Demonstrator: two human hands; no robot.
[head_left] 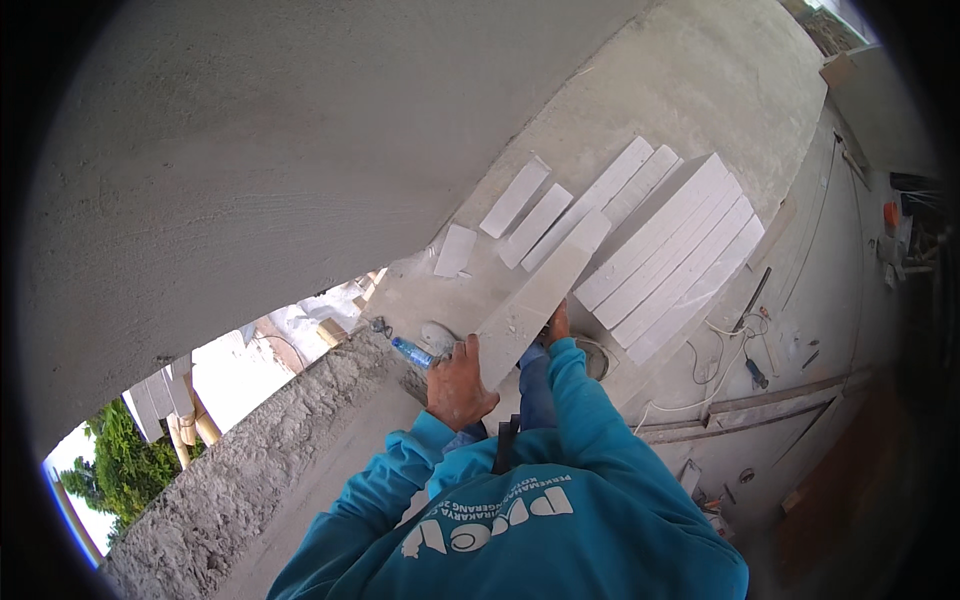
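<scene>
Between my two hands is a long, pale aerated concrete block (pixel 538 297), tilted with its far end pointing up and to the right. My left hand (pixel 461 386) grips its near left end, with the fingers bent over the edge. On the right side, my right hand (pixel 558 324) is wrapped against the block, its fingers partly hidden behind it. Just right of it stands a stack of similar blocks (pixel 672 245). Smaller cut pieces (pixel 515 195) lie beyond the held block, on the concrete floor.
A blue-labelled plastic bottle (pixel 411 352) lies left of the block. Beside me on the left runs a rough mortar ledge (pixel 270 465), under a large grey plastered wall (pixel 270 150). At the right are a looping white cable (pixel 720 392), a blue-black tool (pixel 757 374) and wooden boards (pixel 770 400).
</scene>
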